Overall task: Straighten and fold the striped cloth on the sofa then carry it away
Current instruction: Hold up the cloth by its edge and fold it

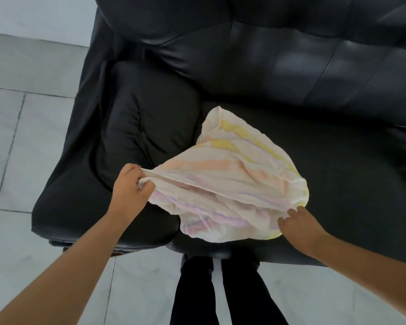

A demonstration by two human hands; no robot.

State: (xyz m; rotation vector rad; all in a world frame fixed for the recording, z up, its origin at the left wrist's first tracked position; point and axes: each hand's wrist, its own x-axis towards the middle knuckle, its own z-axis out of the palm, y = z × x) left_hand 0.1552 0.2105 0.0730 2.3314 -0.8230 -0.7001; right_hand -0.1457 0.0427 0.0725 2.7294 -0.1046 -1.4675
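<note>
Two hands on one striped cloth [230, 179]: left [130, 184] gripping, right [298, 225] seemingly pinching.

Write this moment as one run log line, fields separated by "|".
stage: straightening | striped cloth: crumpled on sofa seat | left hand: grips corner | right hand: pinches edge

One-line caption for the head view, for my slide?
Left hand grips the striped cloth corner; right hand touches its edge, on the sofa.
</note>
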